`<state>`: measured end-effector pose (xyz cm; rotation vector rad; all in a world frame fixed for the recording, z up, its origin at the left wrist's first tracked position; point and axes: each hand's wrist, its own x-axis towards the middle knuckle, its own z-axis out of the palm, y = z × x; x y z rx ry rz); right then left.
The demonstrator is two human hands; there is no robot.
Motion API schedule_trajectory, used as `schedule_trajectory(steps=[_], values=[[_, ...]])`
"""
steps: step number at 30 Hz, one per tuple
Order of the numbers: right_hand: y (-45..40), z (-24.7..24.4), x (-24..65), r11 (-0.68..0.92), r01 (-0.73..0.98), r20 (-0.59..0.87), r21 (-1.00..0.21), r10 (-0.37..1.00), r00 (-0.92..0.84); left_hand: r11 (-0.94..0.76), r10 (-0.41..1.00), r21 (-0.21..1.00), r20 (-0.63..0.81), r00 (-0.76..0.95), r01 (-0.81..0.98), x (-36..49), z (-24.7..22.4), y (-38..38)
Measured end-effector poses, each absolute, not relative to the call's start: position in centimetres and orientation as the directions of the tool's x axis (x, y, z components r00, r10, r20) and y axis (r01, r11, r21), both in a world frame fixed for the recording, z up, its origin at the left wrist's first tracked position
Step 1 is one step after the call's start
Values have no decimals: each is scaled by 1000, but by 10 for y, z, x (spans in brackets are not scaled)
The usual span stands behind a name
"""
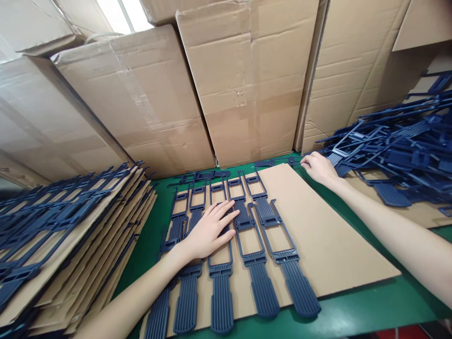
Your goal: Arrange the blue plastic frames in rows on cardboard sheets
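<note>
Ahead, tall cardboard boxes (247, 84) lean in a wall across the back of my green table (353, 310); their brown faces are plain, and I can read no print or label on them. On my left a stack of cardboard sheets (81, 245) rises with dark blue plastic pieces layered between them, and on my right a loose heap of blue parts (399, 146) lies tangled on another board. In front of me a flat cardboard sheet (328, 240) rests on the table, its right half bare. Across its left half runs a row of blue plastic frames (247, 235), side by side, ribbed handle ends pointing toward me and overhanging the near edge. My left arm comes in low from the bottom left, and my left hand (210, 230) lies palm down on the middle of that row, fingers spread and flat, gripping nothing. My right arm stretches out straight to the far right corner of the sheet, where my right hand (318, 167) reaches the edge of the heap, fingers curled at a blue piece; whether they have closed on it I cannot tell.
</note>
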<state>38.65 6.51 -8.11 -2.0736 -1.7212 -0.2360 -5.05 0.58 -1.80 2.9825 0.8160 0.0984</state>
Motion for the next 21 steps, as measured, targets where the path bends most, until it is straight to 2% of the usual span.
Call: schedule_trajectory(steps=[5, 9, 15, 18, 21], values=[[63, -75, 394, -139, 946, 464, -292, 844, 267, -856, 515, 69, 42, 856, 512, -51, -17, 5], [62, -61, 399, -60, 948, 565, -312, 791, 236, -860, 508, 80, 59, 859, 504, -52, -19, 6], [51, -21, 387, 182, 944, 769, -274, 631, 102, -862, 506, 87, 64, 860, 500, -52, -21, 7], [41, 5, 377, 229, 939, 848, -258, 520, 106, -859, 510, 82, 51, 858, 506, -51, -20, 7], [27, 30, 367, 239, 953, 895, -188, 440, 66, -856, 515, 68, 30, 857, 512, -51, -19, 6]])
